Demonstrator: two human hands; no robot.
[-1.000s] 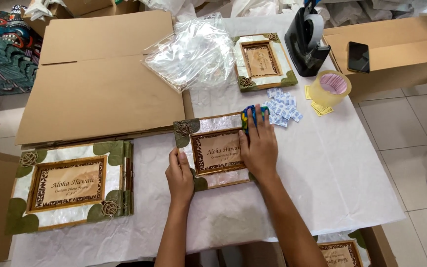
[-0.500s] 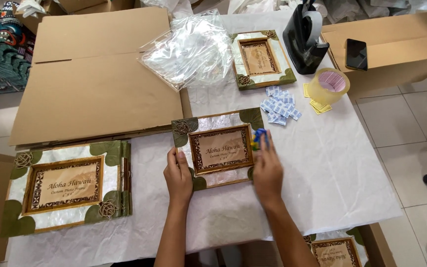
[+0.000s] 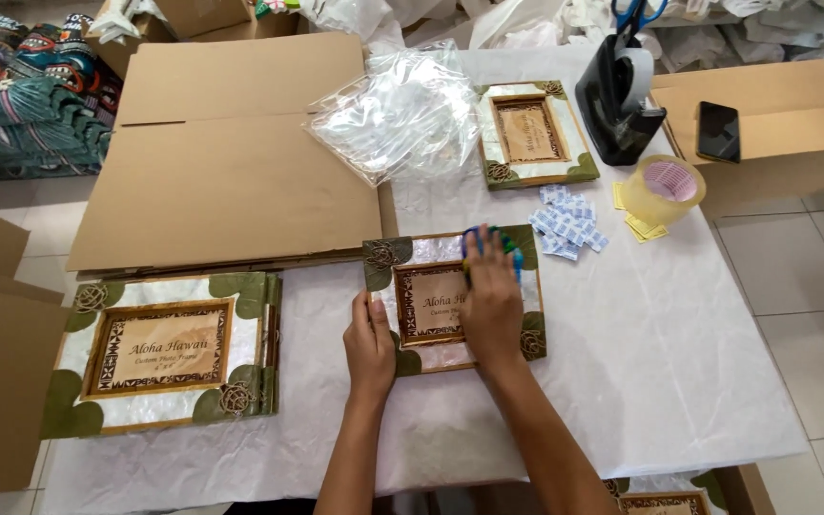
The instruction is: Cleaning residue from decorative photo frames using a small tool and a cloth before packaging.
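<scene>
Photo frame (image 3: 431, 303) — shell-faced, with green leaf corners and a wooden inner border — lies flat on the white table cover (image 3: 679, 381), under and between both hands. The left hand (image 3: 370, 345) rests at its left edge, fingers close together and pointing away from the person, thumb against the frame's side. The right hand (image 3: 490, 303) presses flat on the frame's face, fingers narrow and bent over a blue and green cloth (image 3: 488, 240) that shows just beyond the fingertips near the frame's far edge.

Beyond the fingers and to their left lies a large flattened cardboard sheet (image 3: 231, 172), with a pile of clear plastic bags (image 3: 402, 114) on its right edge. Well to the right of the right fingers stands a cardboard box (image 3: 784, 143), its top flap shut, so its contents cannot be told; a dark phone (image 3: 717, 131) lies on the flap. Left of the left fingers sits a stack of larger matching frames (image 3: 166, 351). Straight beyond the right fingertips lies a second small frame (image 3: 531, 133), and beside it a black tape dispenser (image 3: 614, 100) with blue-handled scissors (image 3: 637, 13) stuck in it. Nearer, to the right of the fingertips — a roll of clear tape (image 3: 665, 188) and a heap of small white and blue packets (image 3: 566, 221).
</scene>
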